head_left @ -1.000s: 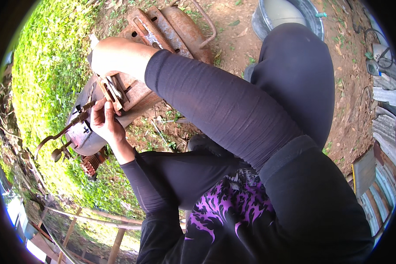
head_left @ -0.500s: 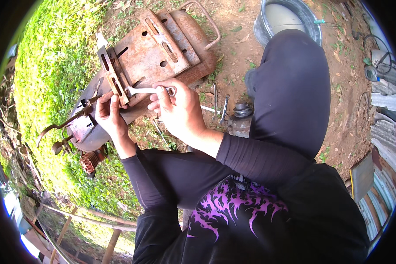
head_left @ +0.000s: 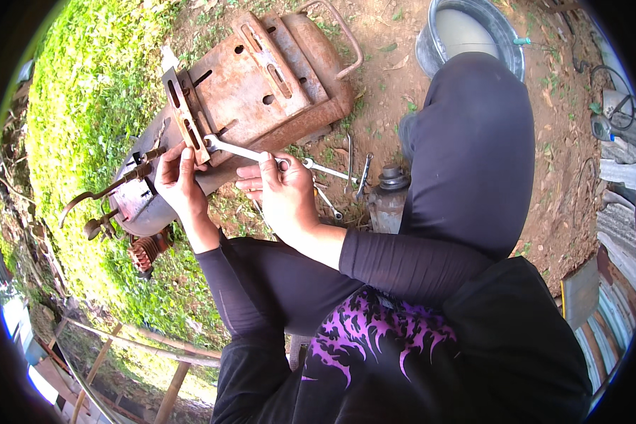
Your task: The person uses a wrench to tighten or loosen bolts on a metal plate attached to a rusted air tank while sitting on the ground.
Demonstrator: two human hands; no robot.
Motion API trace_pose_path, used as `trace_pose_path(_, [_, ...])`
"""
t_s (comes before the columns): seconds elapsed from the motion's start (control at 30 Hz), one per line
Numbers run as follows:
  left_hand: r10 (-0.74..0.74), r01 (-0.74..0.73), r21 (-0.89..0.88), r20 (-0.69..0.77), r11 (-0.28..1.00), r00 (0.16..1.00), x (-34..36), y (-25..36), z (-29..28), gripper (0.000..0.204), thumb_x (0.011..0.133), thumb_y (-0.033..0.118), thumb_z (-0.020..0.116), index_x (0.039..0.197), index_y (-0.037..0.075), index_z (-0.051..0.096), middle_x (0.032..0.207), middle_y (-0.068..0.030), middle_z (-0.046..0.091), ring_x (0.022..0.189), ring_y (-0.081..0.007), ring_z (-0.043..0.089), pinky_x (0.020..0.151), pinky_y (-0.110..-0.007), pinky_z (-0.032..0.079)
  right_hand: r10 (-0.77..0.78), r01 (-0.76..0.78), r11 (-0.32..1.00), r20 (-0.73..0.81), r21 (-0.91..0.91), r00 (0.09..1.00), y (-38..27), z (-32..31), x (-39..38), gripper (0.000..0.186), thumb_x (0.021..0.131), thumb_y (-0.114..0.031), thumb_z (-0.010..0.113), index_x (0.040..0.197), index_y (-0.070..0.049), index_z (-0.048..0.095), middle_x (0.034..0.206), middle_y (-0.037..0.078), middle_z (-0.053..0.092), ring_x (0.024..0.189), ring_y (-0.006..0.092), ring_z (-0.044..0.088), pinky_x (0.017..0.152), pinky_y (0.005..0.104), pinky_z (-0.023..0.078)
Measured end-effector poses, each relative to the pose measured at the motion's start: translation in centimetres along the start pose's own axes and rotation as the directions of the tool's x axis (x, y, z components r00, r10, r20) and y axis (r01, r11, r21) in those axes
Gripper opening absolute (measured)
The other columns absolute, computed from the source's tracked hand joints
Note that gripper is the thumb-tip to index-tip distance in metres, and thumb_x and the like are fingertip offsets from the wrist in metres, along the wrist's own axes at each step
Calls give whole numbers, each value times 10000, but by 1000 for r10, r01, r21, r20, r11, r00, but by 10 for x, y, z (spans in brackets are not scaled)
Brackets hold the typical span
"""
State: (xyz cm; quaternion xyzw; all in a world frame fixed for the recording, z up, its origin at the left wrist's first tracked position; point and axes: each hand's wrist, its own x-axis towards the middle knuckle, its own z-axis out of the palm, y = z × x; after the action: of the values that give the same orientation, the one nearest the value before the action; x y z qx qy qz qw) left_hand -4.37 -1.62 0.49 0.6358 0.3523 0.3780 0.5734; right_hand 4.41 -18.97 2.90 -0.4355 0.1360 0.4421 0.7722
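The right hand (head_left: 284,198) is clamped on the shaft of a spanner (head_left: 242,150), fingers curled over it, and the spanner's far end sits against a slotted bracket (head_left: 184,116) at the left edge of a rusty plate (head_left: 261,78). The left hand (head_left: 180,180) grips the near end of that bracket, fingers together and pressed on the metal, just left of the spanner's head. All of this lies outdoors on bare brown dirt (head_left: 565,162) scattered with dry leaves, with thick green grass (head_left: 85,106) filling the left side. More spanners (head_left: 346,173) lie on the dirt right of the hand, beside a small metal can (head_left: 389,201) (its contents cannot be made out). A grey tub (head_left: 470,28) stands far right.
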Motion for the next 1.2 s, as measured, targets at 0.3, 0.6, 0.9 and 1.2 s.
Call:
trace_pose_path(0.3, [38, -40, 36, 56, 999, 998, 2, -10, -19, 117, 951, 29, 655, 1054, -19, 679, 959, -110, 713, 720, -131, 650, 609, -250, 517, -443, 448, 527, 216, -723, 870, -42, 53, 66, 245, 1009, -176, 525, 891, 22, 606, 719, 164, 687, 664, 291, 706, 592, 395, 558])
trace_pose_path(0.6, [92, -93, -4, 118, 996, 989, 4, -10, -18, 102, 954, 35, 650, 1046, 11, 688, 962, -80, 706, 742, -131, 651, 588, -255, 522, 15, 817, -242, 840, -524, 543, -66, 110, 163, 157, 773, -132, 623, 690, -84, 747, 665, 126, 680, 571, 288, 663, 523, 408, 538])
trace_pose_path(0.9, [41, -41, -4, 39, 999, 998, 1, 0, -1, 88, 924, 25, 696, 982, -39, 684, 863, -61, 642, 648, -97, 564, 599, -222, 452, -849, 779, -8, 415, -627, 326, -77, 63, 119, 237, 892, -116, 591, 707, 32, 570, 592, 146, 562, 539, 308, 587, 511, 458, 474])
trace_pose_path(1.2, [29, -26, -42, 75, 999, 997, 4, -2, -6, 124, 907, 3, 710, 1020, -43, 689, 877, -76, 692, 665, -102, 594, 616, -231, 474, -122, 182, 904, 173, -388, 977, -58, -11, 14, 143, 1012, -45, 547, 1111, 44, 493, 943, 150, 701, 765, 172, 716, 668, 265, 579])
